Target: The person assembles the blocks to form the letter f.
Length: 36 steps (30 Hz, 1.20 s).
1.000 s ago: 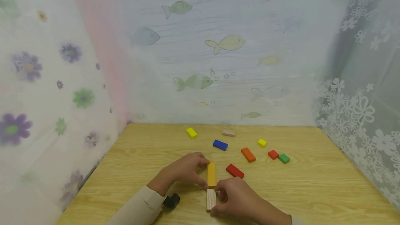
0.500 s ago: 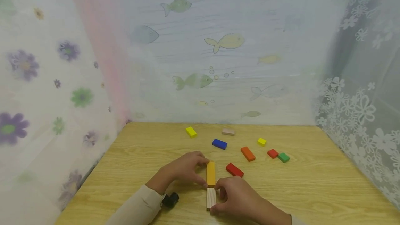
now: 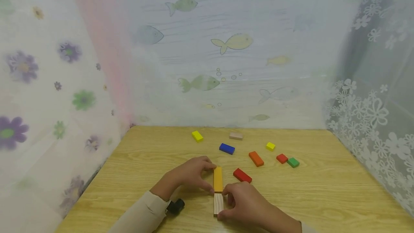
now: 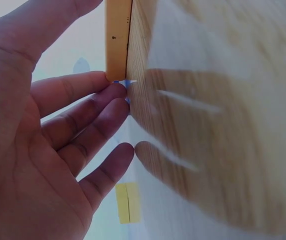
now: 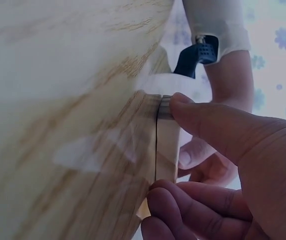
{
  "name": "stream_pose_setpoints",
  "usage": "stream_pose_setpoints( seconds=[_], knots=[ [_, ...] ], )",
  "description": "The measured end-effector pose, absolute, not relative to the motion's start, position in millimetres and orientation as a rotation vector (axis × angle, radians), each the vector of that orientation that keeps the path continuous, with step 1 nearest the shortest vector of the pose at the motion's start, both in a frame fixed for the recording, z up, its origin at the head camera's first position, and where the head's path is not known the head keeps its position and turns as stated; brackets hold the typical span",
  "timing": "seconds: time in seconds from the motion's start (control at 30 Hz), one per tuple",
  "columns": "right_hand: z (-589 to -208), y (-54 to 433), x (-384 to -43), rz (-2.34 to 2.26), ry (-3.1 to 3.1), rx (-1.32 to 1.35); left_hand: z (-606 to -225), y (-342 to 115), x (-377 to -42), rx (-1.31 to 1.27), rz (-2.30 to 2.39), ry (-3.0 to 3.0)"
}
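Note:
On the table, a yellow-orange wooden block (image 3: 218, 179) and a plain wood-grain block (image 3: 218, 205) lie end to end in a line in the head view. My left hand (image 3: 193, 173) holds the yellow-orange block by its ends, index finger at the far end and thumb near the joint; its other fingers spread loosely past the block (image 4: 117, 42) in the left wrist view. My right hand (image 3: 248, 203) pinches the plain block lengthwise, thumb at the near end, fingers by the joint. In the right wrist view the thumb presses the end of that block (image 5: 169, 145).
Beyond the hands lie a dark red block (image 3: 242, 175), an orange block (image 3: 256, 158), a blue block (image 3: 227, 149), a yellow block (image 3: 197, 136), a pinkish block (image 3: 236, 136), and small yellow (image 3: 270, 146), red (image 3: 282, 158) and green (image 3: 293, 162) blocks. Patterned curtains (image 3: 226, 64) surround the table.

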State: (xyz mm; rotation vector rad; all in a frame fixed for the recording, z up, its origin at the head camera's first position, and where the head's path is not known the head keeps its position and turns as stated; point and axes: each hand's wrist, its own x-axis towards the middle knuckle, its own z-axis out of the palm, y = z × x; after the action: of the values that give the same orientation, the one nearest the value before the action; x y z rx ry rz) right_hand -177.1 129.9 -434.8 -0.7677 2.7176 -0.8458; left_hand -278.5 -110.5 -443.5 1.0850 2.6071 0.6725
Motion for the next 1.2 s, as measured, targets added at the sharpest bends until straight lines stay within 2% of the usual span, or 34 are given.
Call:
stream_pose_setpoints(
  seconds=[1.2],
  knots=[
    [-433.9, 131.6, -177.3, -0.8, 2.754, -0.775, -444.0, -108.7, -277.8, 1.089, 0.654, 2.631]
  ],
)
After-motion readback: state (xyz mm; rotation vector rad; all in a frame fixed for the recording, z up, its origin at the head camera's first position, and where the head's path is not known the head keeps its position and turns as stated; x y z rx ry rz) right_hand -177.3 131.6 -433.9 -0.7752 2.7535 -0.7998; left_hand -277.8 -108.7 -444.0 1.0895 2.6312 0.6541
